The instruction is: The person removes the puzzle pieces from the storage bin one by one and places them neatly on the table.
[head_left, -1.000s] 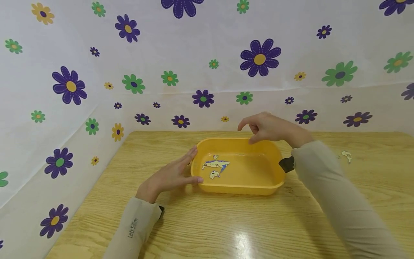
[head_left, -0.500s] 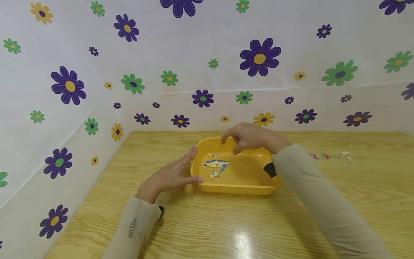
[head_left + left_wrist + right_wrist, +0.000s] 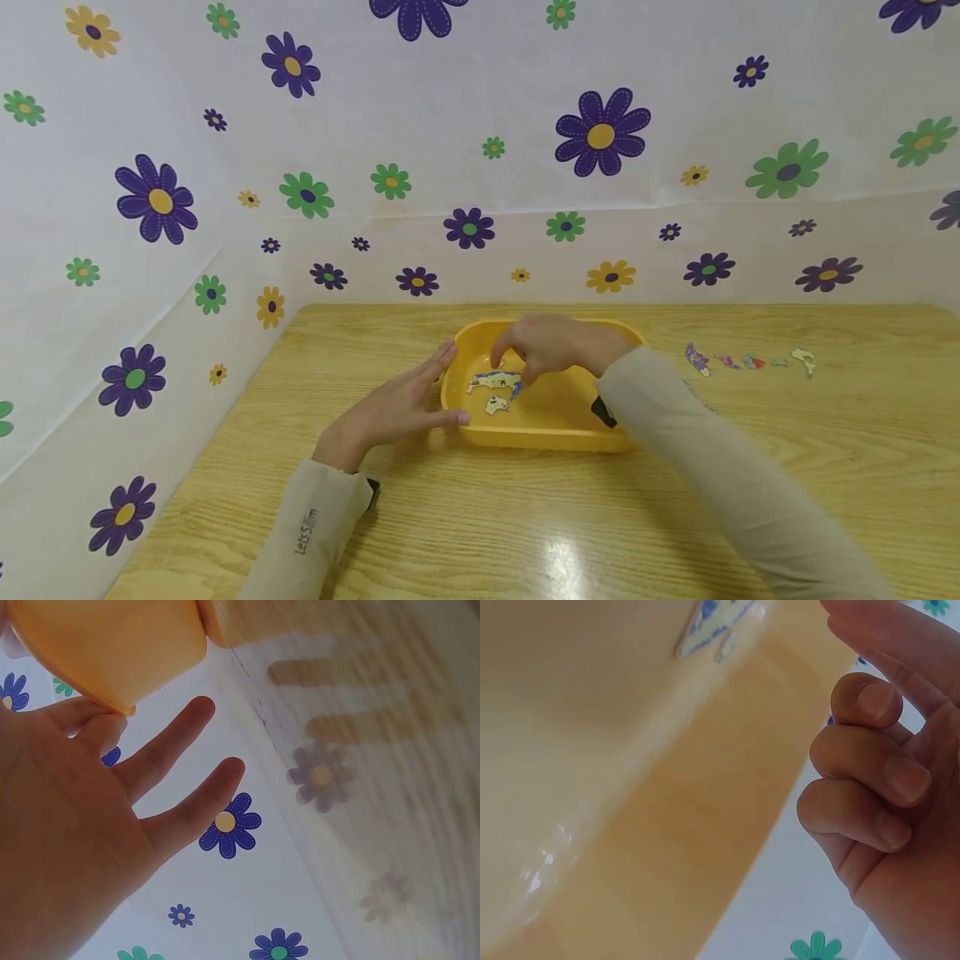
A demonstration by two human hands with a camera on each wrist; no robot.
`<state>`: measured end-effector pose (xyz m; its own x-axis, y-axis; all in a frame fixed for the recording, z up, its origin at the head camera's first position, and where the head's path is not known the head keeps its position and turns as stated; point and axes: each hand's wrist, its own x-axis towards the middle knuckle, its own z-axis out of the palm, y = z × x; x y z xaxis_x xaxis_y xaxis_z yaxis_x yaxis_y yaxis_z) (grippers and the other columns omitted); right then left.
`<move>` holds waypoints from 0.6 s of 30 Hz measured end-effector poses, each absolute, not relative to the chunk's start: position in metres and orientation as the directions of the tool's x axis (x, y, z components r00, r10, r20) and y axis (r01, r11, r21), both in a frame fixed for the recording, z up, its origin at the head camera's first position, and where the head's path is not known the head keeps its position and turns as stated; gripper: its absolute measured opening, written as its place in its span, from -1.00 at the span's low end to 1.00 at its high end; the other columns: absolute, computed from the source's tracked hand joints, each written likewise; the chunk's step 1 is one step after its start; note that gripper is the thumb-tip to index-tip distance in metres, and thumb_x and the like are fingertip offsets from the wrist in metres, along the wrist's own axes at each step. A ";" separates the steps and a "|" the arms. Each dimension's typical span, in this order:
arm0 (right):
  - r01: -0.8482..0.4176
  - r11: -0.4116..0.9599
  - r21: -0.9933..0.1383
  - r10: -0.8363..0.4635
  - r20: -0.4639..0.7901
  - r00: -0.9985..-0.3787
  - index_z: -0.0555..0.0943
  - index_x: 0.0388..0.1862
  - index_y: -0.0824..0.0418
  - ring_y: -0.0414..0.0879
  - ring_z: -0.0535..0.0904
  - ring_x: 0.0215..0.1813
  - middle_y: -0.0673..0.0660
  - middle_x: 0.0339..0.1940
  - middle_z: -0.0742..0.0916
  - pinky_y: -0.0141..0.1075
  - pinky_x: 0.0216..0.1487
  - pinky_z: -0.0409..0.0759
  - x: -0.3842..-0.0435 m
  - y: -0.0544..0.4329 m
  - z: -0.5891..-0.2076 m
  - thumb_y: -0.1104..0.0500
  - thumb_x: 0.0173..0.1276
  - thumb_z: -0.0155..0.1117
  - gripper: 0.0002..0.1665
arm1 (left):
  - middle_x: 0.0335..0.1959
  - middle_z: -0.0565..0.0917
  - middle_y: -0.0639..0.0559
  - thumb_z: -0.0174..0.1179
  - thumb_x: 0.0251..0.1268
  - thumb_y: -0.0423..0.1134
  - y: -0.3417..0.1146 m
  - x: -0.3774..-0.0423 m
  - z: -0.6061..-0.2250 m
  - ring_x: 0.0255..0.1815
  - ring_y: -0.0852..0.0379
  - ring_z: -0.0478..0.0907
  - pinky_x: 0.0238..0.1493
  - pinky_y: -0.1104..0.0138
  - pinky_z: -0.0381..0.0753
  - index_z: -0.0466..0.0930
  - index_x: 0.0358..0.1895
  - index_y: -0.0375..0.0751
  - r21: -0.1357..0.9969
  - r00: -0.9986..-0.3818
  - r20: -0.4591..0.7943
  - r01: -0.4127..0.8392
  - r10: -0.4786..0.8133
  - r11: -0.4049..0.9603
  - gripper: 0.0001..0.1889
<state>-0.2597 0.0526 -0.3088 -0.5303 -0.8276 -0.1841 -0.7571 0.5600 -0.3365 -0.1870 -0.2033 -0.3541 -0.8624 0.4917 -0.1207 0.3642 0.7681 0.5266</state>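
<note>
The long piece [image 3: 491,380], likely light and stiff, is best edge-pinched; right hand [image 3: 553,343] thumb and forefinger are parted, left hand [image 3: 396,407] fingers spread

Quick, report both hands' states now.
Left hand: open, spread fingers touching the yellow rounded-rectangular plastic tray.
Right hand: open, thumb and index finger apart, other fingers curled, holding nothing visible.
</note>
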 end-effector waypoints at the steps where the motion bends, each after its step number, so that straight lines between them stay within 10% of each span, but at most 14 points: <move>1: -0.759 0.558 -0.335 -0.829 -0.191 -0.525 0.69 0.15 0.21 -0.15 0.47 -0.38 0.07 -0.36 0.68 -0.34 -0.28 0.53 -0.260 0.051 -0.310 0.27 0.21 0.55 -0.50 | 0.68 -0.19 0.09 0.19 0.27 0.41 -0.203 -0.187 -0.354 0.62 -0.18 -0.05 0.50 -0.21 0.07 -0.16 0.68 0.01 0.526 -0.862 -0.119 0.367 0.493 0.767 0.09; 18: -0.754 0.593 -0.281 -0.803 -0.279 -0.527 0.75 0.09 0.09 -0.05 0.63 0.01 0.05 0.14 0.73 -0.18 0.20 0.59 -0.254 0.031 -0.332 0.24 0.23 0.54 -0.58 | 0.68 -0.19 0.07 0.18 0.26 0.43 -0.203 -0.187 -0.352 0.62 -0.19 -0.02 0.49 -0.22 0.08 -0.17 0.68 0.01 0.532 -0.861 -0.119 0.366 0.495 0.764 0.10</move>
<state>-0.2545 0.0307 -0.3319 -0.5273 -0.8026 -0.2789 -0.7543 0.5933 -0.2811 -0.1867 -0.2032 -0.3523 -0.8605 0.4954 -0.1189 0.3660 0.7635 0.5320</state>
